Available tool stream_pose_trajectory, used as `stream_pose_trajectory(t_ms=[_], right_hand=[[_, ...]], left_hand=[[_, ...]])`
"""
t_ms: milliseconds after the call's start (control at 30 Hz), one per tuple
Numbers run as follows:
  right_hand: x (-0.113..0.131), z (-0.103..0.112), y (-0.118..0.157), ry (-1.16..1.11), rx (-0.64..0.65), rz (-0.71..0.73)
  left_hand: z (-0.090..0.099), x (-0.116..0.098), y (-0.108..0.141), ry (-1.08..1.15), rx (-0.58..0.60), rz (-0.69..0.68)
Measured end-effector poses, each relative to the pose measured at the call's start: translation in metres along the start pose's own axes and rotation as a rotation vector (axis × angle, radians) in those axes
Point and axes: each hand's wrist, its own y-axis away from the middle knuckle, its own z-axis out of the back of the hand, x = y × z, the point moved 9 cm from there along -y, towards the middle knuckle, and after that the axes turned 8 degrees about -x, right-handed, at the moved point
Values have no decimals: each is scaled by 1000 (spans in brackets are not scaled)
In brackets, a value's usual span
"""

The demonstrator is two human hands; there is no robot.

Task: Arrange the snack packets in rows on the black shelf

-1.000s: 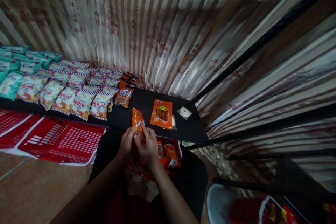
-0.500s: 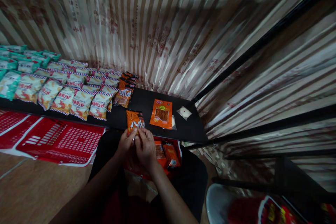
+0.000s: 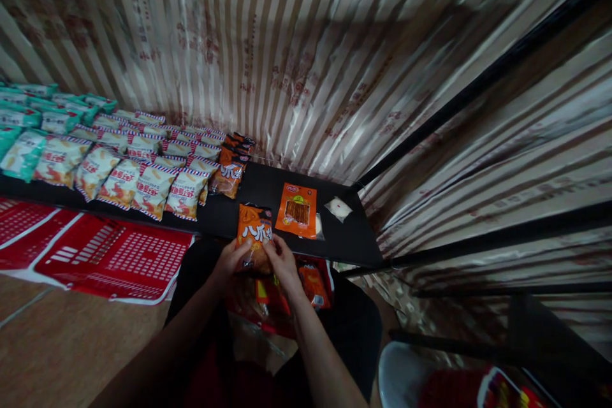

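Note:
An orange and black snack bag (image 3: 254, 233) with large white characters is held up between both hands, just in front of the shelf edge. My left hand (image 3: 230, 261) grips its left side, thumb on the front. On the other side my right hand (image 3: 283, 260) pinches the right edge. Beneath them, a red basket (image 3: 329, 280) between my knees holds several orange packets (image 3: 313, 285). Behind the bag, a flat orange packet (image 3: 297, 210) with a picture window lies on the black shelf (image 3: 261, 180). Similar orange and black bags (image 3: 228, 175) stand in a row to the left.
Rows of white snack bags (image 3: 153, 190) and green bags (image 3: 23, 153) fill the shelf's left part. A small clear packet (image 3: 338, 208) lies near its right end. Red baskets (image 3: 115, 255) sit below left. Black metal bars (image 3: 459, 95) and a striped curtain (image 3: 306, 32) bound the right and back.
My hands have spread to the bag's two sides, and more of its front now shows. The bag has moved slightly right and down in the view; the whole scene has shifted slightly right.

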Motion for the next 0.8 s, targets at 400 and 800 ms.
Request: stream_pose_trajectory(t_ms=[400, 800], right_hand=[[-1, -27, 16, -288, 276, -271], [3, -29, -3, -364, 147, -183]], left_hand=[[9, 7, -9, -26, 40, 99], [15, -24, -10, -66, -31, -112]])
